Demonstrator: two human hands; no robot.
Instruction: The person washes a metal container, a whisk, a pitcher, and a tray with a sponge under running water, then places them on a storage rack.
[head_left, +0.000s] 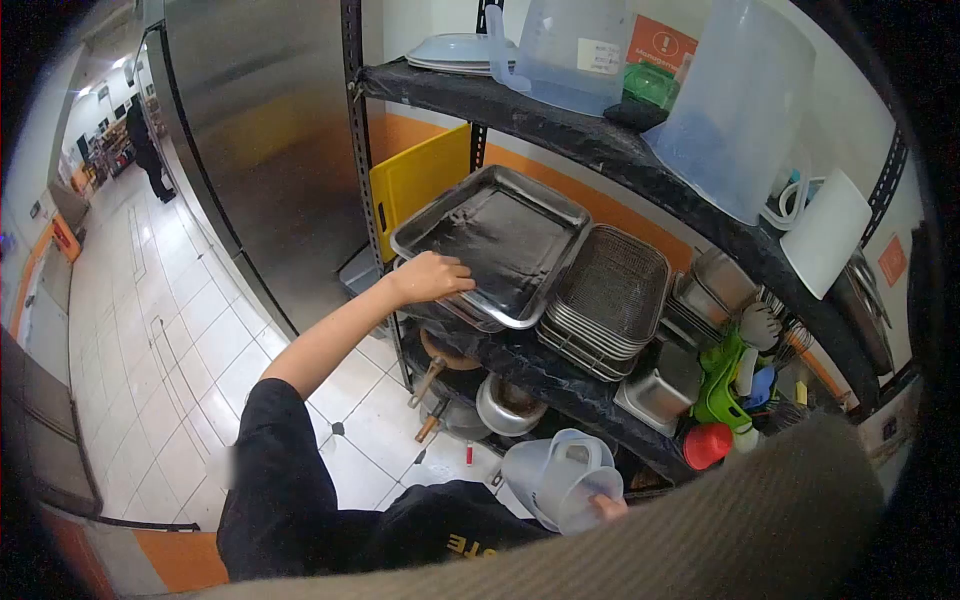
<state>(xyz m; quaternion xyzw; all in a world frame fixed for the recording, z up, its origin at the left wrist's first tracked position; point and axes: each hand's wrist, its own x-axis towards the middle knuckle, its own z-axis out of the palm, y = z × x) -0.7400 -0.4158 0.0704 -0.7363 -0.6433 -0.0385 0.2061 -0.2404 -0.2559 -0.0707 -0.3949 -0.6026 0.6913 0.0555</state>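
My left hand is closed over the near left rim of a deep rectangular metal tray. The tray lies on the middle shelf, its shiny inside facing up, and seems stacked on others. Down by my body, my right hand is partly hidden, with its fingers curled on a translucent plastic jug. That jug is tilted, and its handle shows on top. Right of the tray sits a stack of wire mesh baskets.
The black-covered upper shelf holds large plastic jugs and plates. A yellow board stands behind the tray. Pots sit low down; a green basket of utensils is rightward. A person stands far left beyond the steel fridge.
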